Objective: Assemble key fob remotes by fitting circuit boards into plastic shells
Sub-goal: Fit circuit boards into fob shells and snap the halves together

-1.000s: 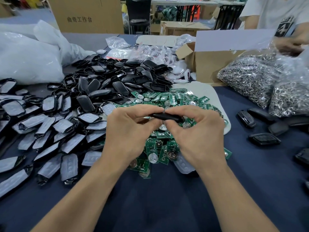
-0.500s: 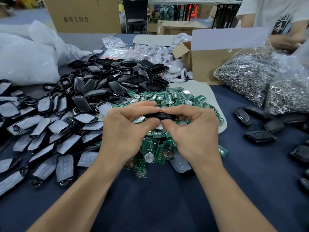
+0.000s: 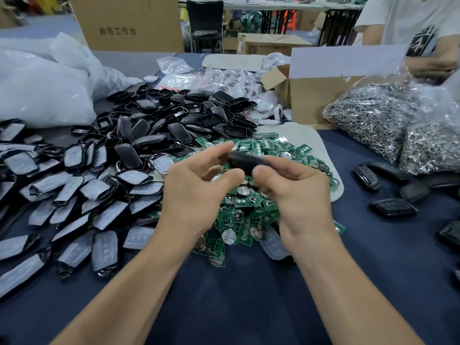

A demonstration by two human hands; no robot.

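A black key fob (image 3: 245, 161), blurred, hangs above a heap of green circuit boards (image 3: 251, 212). My right hand (image 3: 298, 192) grips its right part, thumb on the near side and fingers over the top. The fingers of my left hand (image 3: 196, 195) are loosened: forefinger stretched out above the fob's left end, thumb just below it, no firm hold showing. Bare black shells (image 3: 174, 120) are piled behind the boards. Shells wrapped in pale film (image 3: 104, 215) cover the table to the left.
Closed black fobs (image 3: 393, 207) lie on the dark blue cloth at the right. Clear bags of metal rings (image 3: 373, 115) and a cardboard box (image 3: 311, 95) stand behind them. A big white bag (image 3: 42, 90) fills the far left. Another person (image 3: 423, 58) works at the far right.
Both hands were pinching the fob together. Now my left fingers have spread and lifted off it, and the fob blurs as it shifts in my right hand.
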